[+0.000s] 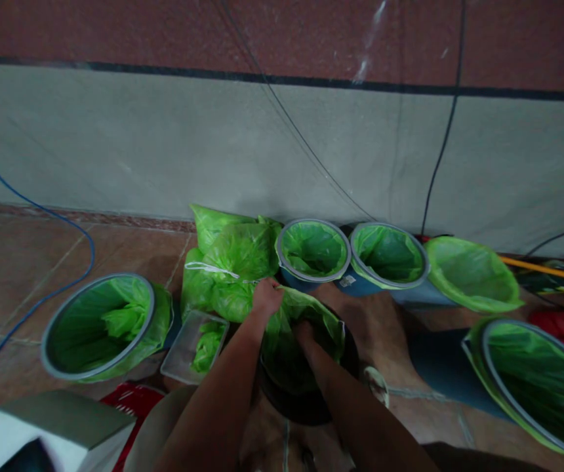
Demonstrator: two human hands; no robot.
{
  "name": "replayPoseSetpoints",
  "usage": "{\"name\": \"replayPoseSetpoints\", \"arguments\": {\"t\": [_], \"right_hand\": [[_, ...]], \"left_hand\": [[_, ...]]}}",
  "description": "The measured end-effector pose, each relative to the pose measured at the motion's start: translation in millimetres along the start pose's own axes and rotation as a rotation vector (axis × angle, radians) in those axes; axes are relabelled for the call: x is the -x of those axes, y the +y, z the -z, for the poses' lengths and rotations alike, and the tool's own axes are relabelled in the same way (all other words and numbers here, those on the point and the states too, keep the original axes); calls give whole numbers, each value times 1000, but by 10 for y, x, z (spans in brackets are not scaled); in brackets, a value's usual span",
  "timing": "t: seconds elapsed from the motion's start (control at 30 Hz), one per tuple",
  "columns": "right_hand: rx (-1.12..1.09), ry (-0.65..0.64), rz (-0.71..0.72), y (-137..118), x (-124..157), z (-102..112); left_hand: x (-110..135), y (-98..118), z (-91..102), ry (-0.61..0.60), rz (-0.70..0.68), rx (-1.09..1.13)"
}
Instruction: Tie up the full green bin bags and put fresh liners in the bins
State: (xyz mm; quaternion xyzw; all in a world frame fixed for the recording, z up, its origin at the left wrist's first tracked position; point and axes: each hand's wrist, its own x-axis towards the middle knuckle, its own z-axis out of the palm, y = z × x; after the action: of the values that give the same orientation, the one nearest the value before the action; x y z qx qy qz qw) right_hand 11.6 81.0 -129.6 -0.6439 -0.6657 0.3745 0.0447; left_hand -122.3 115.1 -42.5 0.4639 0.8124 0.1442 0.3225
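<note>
A green plastic bag [279,351] lines a dark round bin [306,410] that stands on the floor between my arms. My left hand [267,297] is closed on the bag's far left edge at the rim. Inside the bag reaches my right hand [304,333], its fingers hidden by the plastic and shadow. Left of the bin, a clear plastic tray [183,351] holds folded green bags [206,347]. Behind it, full-looking green bags [242,252] are heaped against the wall, with a white tie across them.
Along the wall stand a lined bin [292,270], a second lined bin [355,272] and a third with a green liner [513,298]. A lined bin [48,344] leans at left, another [459,367] at right. A blue cable [40,301] crosses the floor near a white box [95,419].
</note>
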Motion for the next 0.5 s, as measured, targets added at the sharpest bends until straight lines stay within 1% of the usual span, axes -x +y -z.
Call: {"name": "replayPoseSetpoints", "arguments": {"t": [0.13,0.23,0.3,0.4,0.43,0.47,0.5], "right_hand": [[64,-48,-25,57,230,54],[117,-64,-23,51,426,197],[145,33,-26,45,549,370],[237,356,-32,74,656,676],[281,429,-25,93,663,765],[327,467,-13,115,659,840],[374,475,1,139,646,897]], "left_hand": [[-10,-34,-29,-13,20,-26],[-15,-31,-20,-51,6,-34],[-11,-21,-6,-83,-23,-45],[5,-4,13,-112,-67,-49],[9,0,18,-118,-75,-46],[11,3,22,-123,-80,-40],[11,5,25,-128,-87,-30]]}}
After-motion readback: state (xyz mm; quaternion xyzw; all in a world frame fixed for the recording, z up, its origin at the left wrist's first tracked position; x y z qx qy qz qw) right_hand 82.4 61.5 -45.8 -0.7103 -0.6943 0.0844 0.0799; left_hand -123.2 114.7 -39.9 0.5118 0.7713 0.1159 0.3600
